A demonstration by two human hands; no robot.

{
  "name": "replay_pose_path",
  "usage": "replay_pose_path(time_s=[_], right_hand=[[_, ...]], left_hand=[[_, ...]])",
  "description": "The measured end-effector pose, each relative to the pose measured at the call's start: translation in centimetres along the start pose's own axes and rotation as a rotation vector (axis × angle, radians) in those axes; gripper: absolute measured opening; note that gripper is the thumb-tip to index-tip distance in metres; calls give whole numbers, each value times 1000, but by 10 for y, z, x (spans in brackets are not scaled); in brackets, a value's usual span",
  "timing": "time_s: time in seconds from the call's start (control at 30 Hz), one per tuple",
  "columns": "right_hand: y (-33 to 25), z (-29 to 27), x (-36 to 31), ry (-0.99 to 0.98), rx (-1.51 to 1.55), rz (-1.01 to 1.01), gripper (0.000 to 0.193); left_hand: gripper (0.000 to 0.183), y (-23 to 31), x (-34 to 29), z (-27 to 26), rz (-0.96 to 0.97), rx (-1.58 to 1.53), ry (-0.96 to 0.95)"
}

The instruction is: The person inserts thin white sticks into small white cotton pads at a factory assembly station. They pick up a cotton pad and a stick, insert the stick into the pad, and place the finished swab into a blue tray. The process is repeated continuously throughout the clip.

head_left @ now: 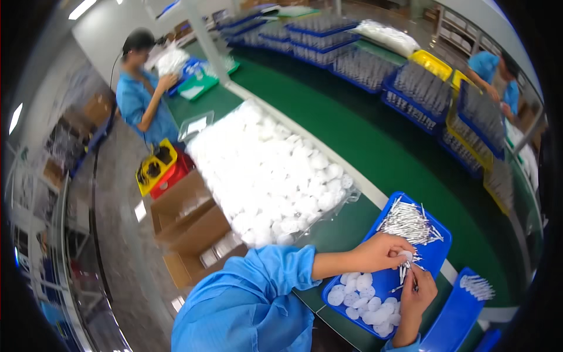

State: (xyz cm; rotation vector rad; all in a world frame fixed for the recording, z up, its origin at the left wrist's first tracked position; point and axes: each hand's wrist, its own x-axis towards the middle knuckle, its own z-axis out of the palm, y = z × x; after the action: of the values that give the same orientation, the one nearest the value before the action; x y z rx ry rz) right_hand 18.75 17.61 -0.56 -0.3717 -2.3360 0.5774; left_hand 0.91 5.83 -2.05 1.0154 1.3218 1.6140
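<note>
Both my hands work over a blue tray [446,246]. My left hand [384,251] is closed, its fingertips pinching a small round white disc [406,255]. Close below it, my right hand [420,291] has its fingers pinched together around a thin silver pin [403,274] near the disc; the fingertips partly cover it. In the far end of the tray lies a heap of similar silver pins [407,222]. At its near end are several loose white discs [366,302], some with small holes.
A big clear bag of white discs [264,170] lies left of the tray. Cardboard boxes [193,229] stand beyond my left arm. Another blue tray [451,320] with assembled pieces sits at right. Stacked trays [416,94] line the green bench [328,129]. Two co-workers [143,94] stand farther off.
</note>
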Motion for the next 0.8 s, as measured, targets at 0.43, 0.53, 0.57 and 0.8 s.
replay_pose_path(time_s=[0.43, 0.53, 0.57, 0.8], right_hand=[[14, -19, 0, -41, -94, -107, 17], [17, -23, -10, 8, -99, -89, 17], [26, -34, -22, -56, -153, 21, 15], [13, -44, 13, 73, 18, 130, 17]], left_hand=[[23, -10, 4, 9, 42, -139, 29], [25, -8, 2, 2, -3, -282, 32], [26, -7, 2, -2, -20, -348, 38], [31, 24, 33, 14, 160, 122, 31]])
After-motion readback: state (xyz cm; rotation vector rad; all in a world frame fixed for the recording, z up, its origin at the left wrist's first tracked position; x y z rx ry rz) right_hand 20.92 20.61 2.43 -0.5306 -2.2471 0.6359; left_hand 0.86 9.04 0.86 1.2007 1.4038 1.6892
